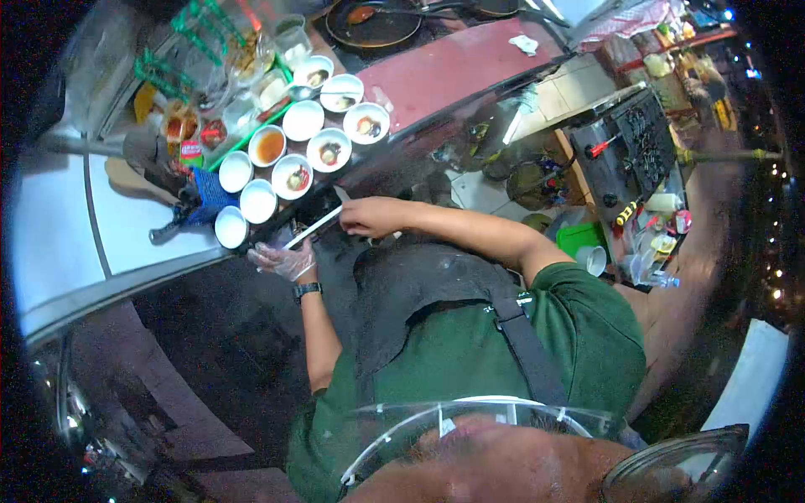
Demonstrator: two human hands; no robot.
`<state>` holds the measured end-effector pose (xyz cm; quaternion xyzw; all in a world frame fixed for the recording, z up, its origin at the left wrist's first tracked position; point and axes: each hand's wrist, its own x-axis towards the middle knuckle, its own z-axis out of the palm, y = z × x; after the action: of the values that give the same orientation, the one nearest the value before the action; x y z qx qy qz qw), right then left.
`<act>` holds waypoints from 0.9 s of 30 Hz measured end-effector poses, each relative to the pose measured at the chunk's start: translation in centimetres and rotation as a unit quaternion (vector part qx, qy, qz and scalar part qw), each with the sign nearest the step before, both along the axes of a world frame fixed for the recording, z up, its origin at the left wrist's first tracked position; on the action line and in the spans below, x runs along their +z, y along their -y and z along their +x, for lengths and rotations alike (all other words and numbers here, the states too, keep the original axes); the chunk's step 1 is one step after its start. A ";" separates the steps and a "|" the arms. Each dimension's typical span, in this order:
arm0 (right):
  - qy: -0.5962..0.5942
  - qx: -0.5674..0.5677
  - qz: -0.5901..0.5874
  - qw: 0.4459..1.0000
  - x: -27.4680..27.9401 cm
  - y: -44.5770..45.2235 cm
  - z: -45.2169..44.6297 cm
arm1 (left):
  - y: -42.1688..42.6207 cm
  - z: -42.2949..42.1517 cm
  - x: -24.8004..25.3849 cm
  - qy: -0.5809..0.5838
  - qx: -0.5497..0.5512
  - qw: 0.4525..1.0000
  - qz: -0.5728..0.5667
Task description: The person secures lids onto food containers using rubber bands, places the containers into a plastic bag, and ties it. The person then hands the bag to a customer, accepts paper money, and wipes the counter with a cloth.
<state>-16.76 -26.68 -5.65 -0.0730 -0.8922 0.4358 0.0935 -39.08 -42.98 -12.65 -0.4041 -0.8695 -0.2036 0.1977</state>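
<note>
My left hand (285,261) wears a clear plastic glove, with a dark watch at the wrist, and is just below the nearest white bowl (231,227). A long, thin white strip (314,228) spans from this hand to my right hand (360,217); its kind is unclear. My right hand is bare, its fingers curled at the strip's upper end. My left fingers are closed about the lower end, partly hidden. Several white bowls stand in rows beyond my hands. One bowl (267,147) holds brown liquid, another bowl (293,177) holds small red and pale bits.
A frying pan (373,23) sits at the back beside a red counter surface (470,63). Green racks and jars crowd the left back. A blue cloth (210,191) lies beside the bowls. At right stands a dark stove (625,142), with a green tray (577,240) beside it.
</note>
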 end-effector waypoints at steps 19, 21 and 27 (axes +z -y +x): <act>-0.003 -0.575 0.253 0.778 -5.4 -42.0 35.3 | -20.2 22.2 4.5 0.245 -0.390 0.886 -0.056; -0.039 -0.555 0.313 0.770 -4.2 -39.2 31.4 | -21.2 23.3 7.2 0.361 -0.270 0.883 -0.133; 0.037 -0.434 0.189 0.880 -5.0 -26.4 17.1 | -21.5 22.9 6.3 0.248 -0.280 0.915 -0.149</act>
<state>0.33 -0.30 -10.66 -0.4500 -0.8393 0.1713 0.2526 -16.20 -21.52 -6.32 -0.5924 -0.7622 -0.2121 -0.1519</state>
